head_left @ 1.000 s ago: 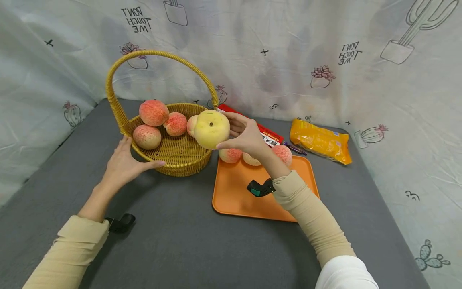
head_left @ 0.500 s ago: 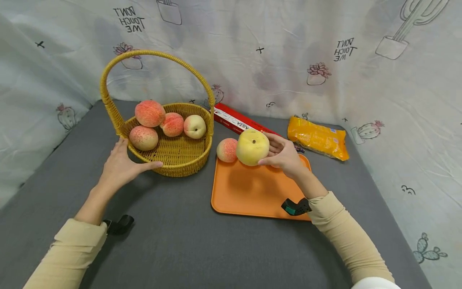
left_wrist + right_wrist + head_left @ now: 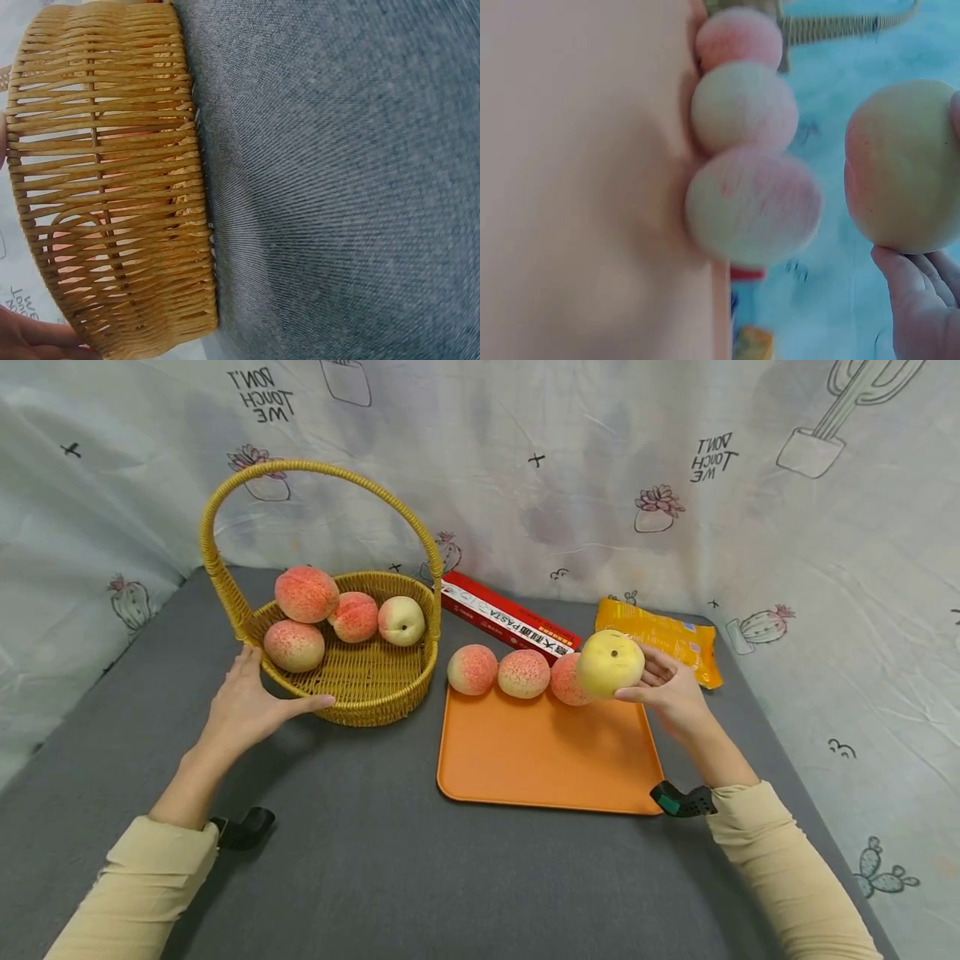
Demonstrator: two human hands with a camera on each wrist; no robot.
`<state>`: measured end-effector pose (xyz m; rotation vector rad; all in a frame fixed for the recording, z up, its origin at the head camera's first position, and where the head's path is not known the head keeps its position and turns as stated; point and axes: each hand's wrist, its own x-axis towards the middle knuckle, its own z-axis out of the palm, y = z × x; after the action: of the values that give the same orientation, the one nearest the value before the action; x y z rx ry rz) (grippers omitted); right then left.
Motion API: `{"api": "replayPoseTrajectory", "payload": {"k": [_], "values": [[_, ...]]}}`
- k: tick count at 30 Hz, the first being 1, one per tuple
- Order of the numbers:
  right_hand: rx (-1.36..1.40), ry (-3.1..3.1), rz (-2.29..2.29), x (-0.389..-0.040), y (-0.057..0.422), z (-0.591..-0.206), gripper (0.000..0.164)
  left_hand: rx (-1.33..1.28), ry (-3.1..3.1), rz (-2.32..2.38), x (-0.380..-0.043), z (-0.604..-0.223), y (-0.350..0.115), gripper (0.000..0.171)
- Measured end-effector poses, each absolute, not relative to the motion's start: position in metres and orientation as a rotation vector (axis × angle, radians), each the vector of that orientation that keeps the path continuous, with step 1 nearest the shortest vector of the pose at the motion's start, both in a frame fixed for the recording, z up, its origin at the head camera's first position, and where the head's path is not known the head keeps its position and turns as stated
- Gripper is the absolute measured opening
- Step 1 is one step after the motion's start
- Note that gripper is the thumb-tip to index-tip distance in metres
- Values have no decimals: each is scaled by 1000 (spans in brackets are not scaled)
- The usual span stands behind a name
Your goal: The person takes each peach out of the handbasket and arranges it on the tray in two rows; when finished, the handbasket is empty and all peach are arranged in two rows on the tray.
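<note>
My right hand [image 3: 673, 692] grips a yellow peach [image 3: 609, 664] above the right end of the orange tray [image 3: 540, 768]. The right wrist view shows this peach [image 3: 904, 169] apart from the row. Along the tray's far edge sit a peach [image 3: 472, 670], a second peach [image 3: 523, 674] and a third peach [image 3: 567, 679] partly behind the held one. My left hand [image 3: 247, 702] rests against the near left rim of a yellow wicker basket [image 3: 378, 702], thumb stretched along it. Several peaches lie inside. In the left wrist view, fingertips [image 3: 60, 341] touch the basket wall [image 3: 120, 180].
A red pasta box [image 3: 502, 617] lies behind the tray. An orange packet [image 3: 663, 639] lies at the back right, partly hidden by the held peach and hand. The basket's tall handle [image 3: 322, 466] arches over it. A printed curtain [image 3: 480, 460] backs the grey table [image 3: 360, 852].
My right hand has carried the yellow peach rightward from beside the basket to over the tray's right end, uncovering the row of peaches. The left hand stays at the basket.
</note>
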<state>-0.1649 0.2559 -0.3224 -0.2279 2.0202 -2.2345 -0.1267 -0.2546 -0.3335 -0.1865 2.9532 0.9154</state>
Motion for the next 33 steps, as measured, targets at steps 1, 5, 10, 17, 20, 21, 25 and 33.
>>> {"api": "replayPoseTrajectory", "payload": {"k": [1,5,10,17,20,21,25,33], "values": [[-216,2016,-2250,-165,260,-325,75,-186,2953,916,-127,-333,-255,129],[-147,2019,-2295,-167,276,-334,61,-184,2954,919,-127,-333,-255,128],[-38,2078,-2262,-171,293,-343,60,-184,2951,918,-127,-332,-255,129],[134,2305,-1890,-182,304,-358,84,-194,2950,909,-126,-331,-254,129],[153,2346,-1771,-187,303,-364,86,-191,2951,903,-127,-331,-254,129],[146,2351,-1747,-188,303,-366,86,-189,2951,901,-127,-331,-254,129],[62,2376,-1658,-191,301,-367,85,-189,2952,889,-128,-331,-254,129],[-127,2522,-1312,-191,303,-356,90,-197,2952,884,-127,-332,-254,129]]}}
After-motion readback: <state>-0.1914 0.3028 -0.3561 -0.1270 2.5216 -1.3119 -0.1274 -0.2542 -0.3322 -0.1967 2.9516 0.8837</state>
